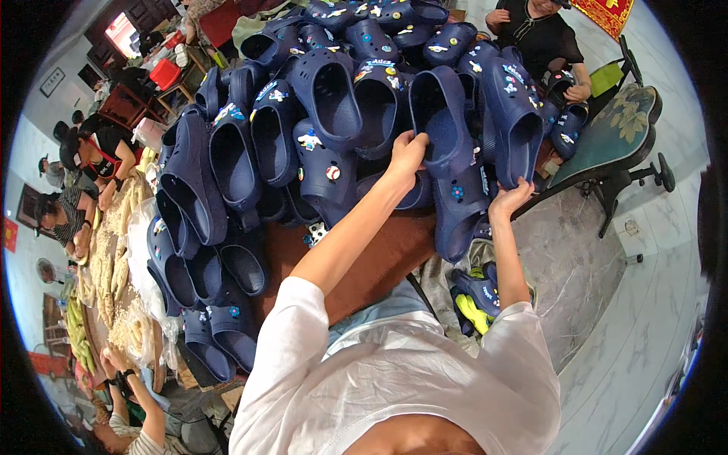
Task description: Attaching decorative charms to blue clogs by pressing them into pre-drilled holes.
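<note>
The left hand (409, 155) pinches the heel edge of a plain-looking clog (440, 125), and the right hand (511, 199) has its thumb and fingers closed on the heel end of a decorated clog (502, 114). Both clogs are at the front right part of the navy heap (334, 106), near the brown table (341, 258). In my judgement, the work is only partly done — many clogs carry charms (332, 173), but on the left one I see none (its upper side is turned away). Both clogs are in the hands — not yet put down.

Navy clogs (318, 163) overlap, partly hiding each other, the farthest cropped at the top.
</note>
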{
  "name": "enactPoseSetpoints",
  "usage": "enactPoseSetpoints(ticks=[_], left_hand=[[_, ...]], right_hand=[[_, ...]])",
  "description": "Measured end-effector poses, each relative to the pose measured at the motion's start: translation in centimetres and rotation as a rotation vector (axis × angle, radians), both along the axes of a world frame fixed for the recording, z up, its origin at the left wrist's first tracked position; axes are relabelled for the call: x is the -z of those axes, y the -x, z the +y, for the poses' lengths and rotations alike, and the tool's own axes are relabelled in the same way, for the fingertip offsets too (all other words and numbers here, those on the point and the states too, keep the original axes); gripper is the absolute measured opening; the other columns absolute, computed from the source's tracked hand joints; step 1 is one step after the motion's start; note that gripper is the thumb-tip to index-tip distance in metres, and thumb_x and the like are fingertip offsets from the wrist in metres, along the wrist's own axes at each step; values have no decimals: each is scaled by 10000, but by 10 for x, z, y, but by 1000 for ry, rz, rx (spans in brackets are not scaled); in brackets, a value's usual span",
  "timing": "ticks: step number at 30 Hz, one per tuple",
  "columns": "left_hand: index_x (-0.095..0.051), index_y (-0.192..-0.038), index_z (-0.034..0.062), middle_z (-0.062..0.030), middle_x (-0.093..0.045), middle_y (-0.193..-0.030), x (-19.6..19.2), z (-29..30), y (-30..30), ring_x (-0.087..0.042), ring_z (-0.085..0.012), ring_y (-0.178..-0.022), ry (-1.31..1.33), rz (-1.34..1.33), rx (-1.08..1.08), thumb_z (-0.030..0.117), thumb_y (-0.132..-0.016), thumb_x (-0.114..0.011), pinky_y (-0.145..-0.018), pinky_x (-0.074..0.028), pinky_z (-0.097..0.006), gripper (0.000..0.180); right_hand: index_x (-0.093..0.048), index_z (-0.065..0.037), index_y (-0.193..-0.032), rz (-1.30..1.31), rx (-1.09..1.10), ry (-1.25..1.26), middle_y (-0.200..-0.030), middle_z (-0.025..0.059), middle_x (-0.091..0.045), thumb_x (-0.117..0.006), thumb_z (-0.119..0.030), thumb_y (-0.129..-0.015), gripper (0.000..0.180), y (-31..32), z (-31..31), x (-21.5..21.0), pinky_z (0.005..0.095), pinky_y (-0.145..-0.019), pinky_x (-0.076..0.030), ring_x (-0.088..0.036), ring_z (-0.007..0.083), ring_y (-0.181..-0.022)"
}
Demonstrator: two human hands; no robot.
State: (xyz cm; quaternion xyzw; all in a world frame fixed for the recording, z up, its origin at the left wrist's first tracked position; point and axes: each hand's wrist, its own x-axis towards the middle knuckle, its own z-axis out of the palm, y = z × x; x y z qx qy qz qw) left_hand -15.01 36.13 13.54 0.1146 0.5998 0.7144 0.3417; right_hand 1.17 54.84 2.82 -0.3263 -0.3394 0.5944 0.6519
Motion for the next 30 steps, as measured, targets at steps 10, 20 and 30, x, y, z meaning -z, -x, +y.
enactPoseSetpoints(ticks=[10, 20, 30], left_hand=[[-137, -1582, -4, -189, -343, -1573, 3, 68, 8, -400, -290, -1383, -183, 98, -45, 420, -970, -617, -1115, -329, -444, 886], [-248, -1528, -48, -213, -534, -1272, 45, 55, -38, -564, -255, -1126, -124, 335, -118, 359, -949, -669, -1009, -424, -328, 824], [-139, -1564, -20, -409, -163, -1521, 68, -5, -138, -215, -590, -1388, 309, 1129, 118, 241, -598, -924, -1161, -254, -590, 1272]], right_hand=[[-388, -78, -1364, -22, -47, 51, -1306, 135, -478, -523, -244, -892, 519, -1, 0, -1, 485, -762, -478, -529, 307, -1134], [-402, -117, -1272, -16, -89, 75, -1261, 108, -493, -531, -267, -877, 441, -5, -8, -10, 477, -772, -442, -510, 286, -1119], [-394, -82, -1314, -150, -4, -31, -1269, 128, -521, -567, -268, -884, 499, -2, -9, -15, 421, -781, -474, -549, 271, -1094]])
